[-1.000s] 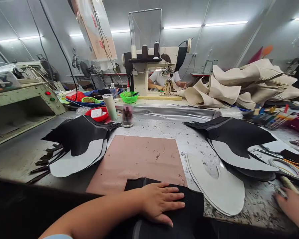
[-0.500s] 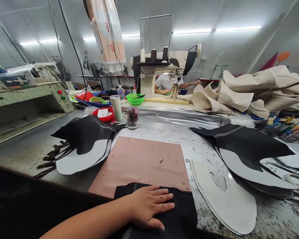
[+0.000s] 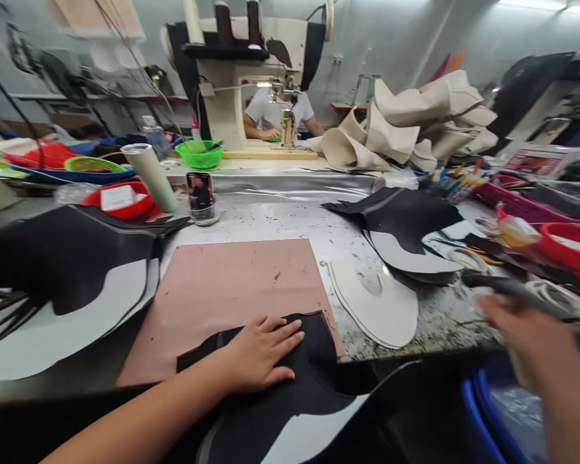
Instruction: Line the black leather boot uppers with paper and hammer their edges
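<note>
My left hand (image 3: 263, 354) lies flat, fingers spread, on a black sheet piece (image 3: 314, 348) with a white lining. The piece overlaps the front of a pink mat (image 3: 241, 274) and hangs over the table edge. At the right, my right hand (image 3: 526, 338) is blurred by motion. It appears closed around a hammer (image 3: 517, 293), whose long dark head shows above the fingers; the grip itself is unclear. White curved pieces (image 3: 381, 309) lie right of the mat. Stacks of black-and-white pieces lie on the left (image 3: 82, 258) and right (image 3: 406, 225).
Behind the table stands a sewing machine (image 3: 222, 96), with a person (image 3: 280, 113) seated beyond it. A phone (image 3: 200, 193), a tumbler (image 3: 149, 177) and red tray (image 3: 120, 198) stand at the back. Beige pieces (image 3: 410, 122) are heaped behind. A blue bin (image 3: 483, 412) sits below the right edge.
The view has swung right and down. My right hand has come into view at the right with the hammer. My left hand stays flat on the black piece, whose white lining now shows.
</note>
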The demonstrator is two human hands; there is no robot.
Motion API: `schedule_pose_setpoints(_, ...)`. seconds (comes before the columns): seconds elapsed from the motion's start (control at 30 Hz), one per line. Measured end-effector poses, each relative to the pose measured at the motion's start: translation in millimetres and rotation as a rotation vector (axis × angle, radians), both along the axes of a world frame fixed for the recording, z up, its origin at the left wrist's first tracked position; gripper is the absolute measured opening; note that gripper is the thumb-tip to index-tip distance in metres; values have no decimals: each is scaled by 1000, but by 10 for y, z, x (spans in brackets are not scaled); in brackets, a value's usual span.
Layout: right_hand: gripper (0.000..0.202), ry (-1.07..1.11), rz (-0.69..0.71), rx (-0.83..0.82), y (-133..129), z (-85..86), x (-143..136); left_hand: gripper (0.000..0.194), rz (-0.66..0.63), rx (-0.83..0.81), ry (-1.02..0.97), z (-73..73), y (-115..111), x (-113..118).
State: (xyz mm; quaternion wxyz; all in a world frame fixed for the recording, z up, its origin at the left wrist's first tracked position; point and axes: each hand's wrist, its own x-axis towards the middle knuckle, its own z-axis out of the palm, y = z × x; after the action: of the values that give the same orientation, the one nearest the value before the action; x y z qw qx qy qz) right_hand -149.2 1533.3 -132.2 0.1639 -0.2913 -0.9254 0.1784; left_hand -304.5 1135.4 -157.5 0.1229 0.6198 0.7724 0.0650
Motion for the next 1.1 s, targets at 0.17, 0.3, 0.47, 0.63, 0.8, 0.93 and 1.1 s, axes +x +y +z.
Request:
schedule_pose_setpoints(0.17, 9, -257, 353, 74, -1018, 257, -529, 21, 10, 30, 31, 93, 363, -126)
schedule_pose_setpoints(0.3, 10, -454, 671, 169, -1520, 214, -887, 15, 167, 47, -60, 54, 537, -216)
schedule_pose_setpoints(0.47, 11, -563, 781, 220, -1555, 133, -962, 17, 227, 204, -247, -116, 483, -328)
schedule_pose_setpoints(0.63, 15, -451, 626, 109, -1479, 232, -983, 10, 205, 328, -288, -230, 473, -351)
schedule_pose_setpoints(0.8, 17, -579, 556, 88, -1492, 192, -1052, 11, 143, 379, -223, -265, 468, -348)
schedule_pose_setpoints(0.93, 18, -546, 500, 95, -1475, 186, -1080, 13, 112, 389, -182, -266, 457, -344)
schedule_pose_setpoints(1.1, 21, -645, 569, 122, -1531, 190, -1091, 12, 120, 363, -169, -260, 465, -329)
